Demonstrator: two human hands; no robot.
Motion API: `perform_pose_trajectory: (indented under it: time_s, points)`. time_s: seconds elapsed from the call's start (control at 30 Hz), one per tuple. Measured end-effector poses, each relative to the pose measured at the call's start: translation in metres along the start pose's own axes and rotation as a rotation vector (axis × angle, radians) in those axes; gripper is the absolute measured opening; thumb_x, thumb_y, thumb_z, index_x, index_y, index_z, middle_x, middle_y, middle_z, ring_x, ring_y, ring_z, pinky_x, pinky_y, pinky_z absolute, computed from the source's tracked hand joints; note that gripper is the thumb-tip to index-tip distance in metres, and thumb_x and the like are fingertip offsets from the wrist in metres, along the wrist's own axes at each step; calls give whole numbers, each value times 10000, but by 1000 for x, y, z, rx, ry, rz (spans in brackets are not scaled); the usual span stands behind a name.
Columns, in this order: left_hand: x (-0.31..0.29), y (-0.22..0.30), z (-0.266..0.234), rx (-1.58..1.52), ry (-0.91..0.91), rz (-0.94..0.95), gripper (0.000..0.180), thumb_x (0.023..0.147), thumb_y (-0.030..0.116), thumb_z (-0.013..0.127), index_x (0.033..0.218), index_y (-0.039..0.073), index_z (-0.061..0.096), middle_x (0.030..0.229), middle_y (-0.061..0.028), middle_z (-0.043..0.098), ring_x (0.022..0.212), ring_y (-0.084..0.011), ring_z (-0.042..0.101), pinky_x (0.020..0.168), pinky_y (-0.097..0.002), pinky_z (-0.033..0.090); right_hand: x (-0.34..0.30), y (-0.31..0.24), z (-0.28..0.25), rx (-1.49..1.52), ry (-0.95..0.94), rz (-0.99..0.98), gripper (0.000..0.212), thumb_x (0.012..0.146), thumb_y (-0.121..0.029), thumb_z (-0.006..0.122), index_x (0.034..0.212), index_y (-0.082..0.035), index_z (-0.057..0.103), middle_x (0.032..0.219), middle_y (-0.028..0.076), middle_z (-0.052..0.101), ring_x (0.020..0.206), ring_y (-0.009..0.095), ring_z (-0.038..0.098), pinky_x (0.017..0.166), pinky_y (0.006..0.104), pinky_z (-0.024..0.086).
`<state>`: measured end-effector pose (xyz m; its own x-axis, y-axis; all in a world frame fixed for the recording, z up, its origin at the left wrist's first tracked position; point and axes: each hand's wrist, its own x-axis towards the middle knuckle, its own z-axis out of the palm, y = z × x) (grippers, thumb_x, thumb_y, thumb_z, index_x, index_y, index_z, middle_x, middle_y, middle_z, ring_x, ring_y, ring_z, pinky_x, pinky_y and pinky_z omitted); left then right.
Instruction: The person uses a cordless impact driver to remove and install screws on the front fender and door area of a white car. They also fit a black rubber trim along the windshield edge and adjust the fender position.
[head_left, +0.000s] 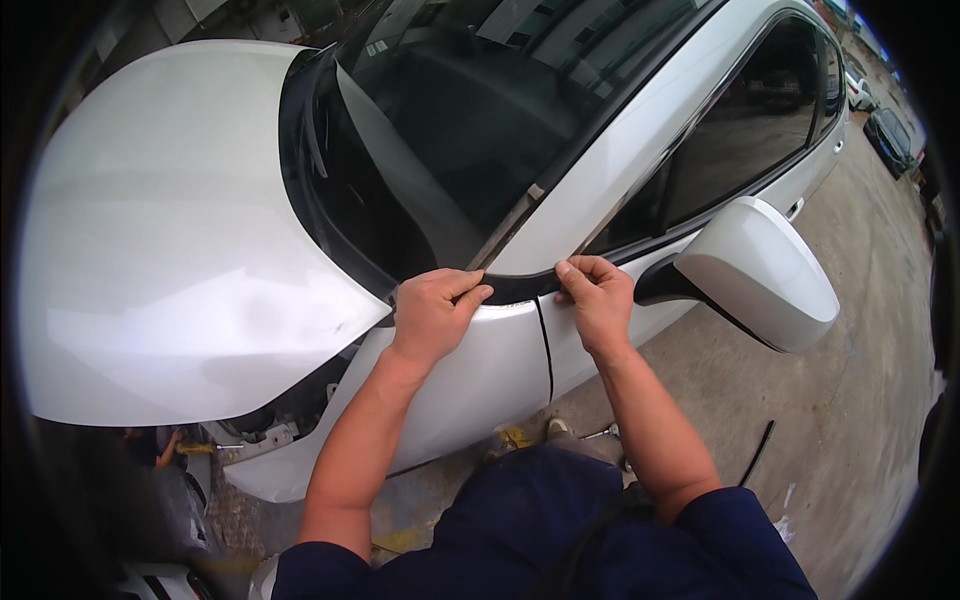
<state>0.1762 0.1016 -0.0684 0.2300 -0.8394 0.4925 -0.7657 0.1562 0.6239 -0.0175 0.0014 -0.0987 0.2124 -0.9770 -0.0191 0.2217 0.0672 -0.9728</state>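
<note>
A white car fills most of the view. Between my hands, a black trim piece (513,289) lies at the foot of the windshield pillar (590,160), above the white fender (470,365). My left hand (437,312) pinches its left end with thumb and forefinger, beside the rear corner of the hood (190,240). At its right end, close to the mirror, my right hand (600,300) is closed in a similar pinch. The fingers partly hide both ends. A narrow bare strip (508,228) runs up along the windshield edge from there.
The white side mirror (762,272) juts out right of my right hand. An open gap (290,405) shows under the hood's front edge. A black rod (757,453) lies on the concrete floor (800,400). Another person's arm (168,450) shows at lower left. Parked cars (888,140) stand far right.
</note>
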Motion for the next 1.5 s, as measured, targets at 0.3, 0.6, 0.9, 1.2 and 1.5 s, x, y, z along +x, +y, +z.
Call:
perform_pose_trajectory:
  time_s: [0.3,0.6,0.9,1.2,1.5]
  points:
    - [9,-4,-7,3,-60,124,133,800,67,791,886,-15,730,805,-116,709,709,-235,669,652,-317,515,-3,-3,0,25,20,9,118,905,-66,738,927,47,716,816,58,689,719,114,637,636,261,563]
    - [19,-8,-15,-55,-299,67,162,808,47,774,865,-1,630,786,-78,586,641,-173,579,596,-296,469,-8,-1,-4,-39,-2,-55,130,908,-72,739,928,55,718,815,70,717,682,86,639,629,236,553]
    - [15,-7,-10,-86,-243,16,170,809,34,766,821,12,597,775,-74,557,630,-168,555,583,-294,454,-5,1,-1,-24,7,-37,151,905,-88,751,918,60,728,794,62,719,673,78,637,620,235,549]
    - [14,-16,-7,-18,-171,165,182,786,63,798,858,41,632,759,-90,586,662,-237,556,599,-345,434,-7,6,-1,11,25,-23,94,905,-39,750,919,45,710,819,83,709,678,115,645,631,242,536]
    - [18,-23,-6,-43,-213,187,277,715,88,866,870,65,638,763,-58,611,643,-231,573,559,-332,449,-8,16,-11,-46,0,-151,51,875,48,735,872,43,684,832,111,698,691,125,622,632,241,491]
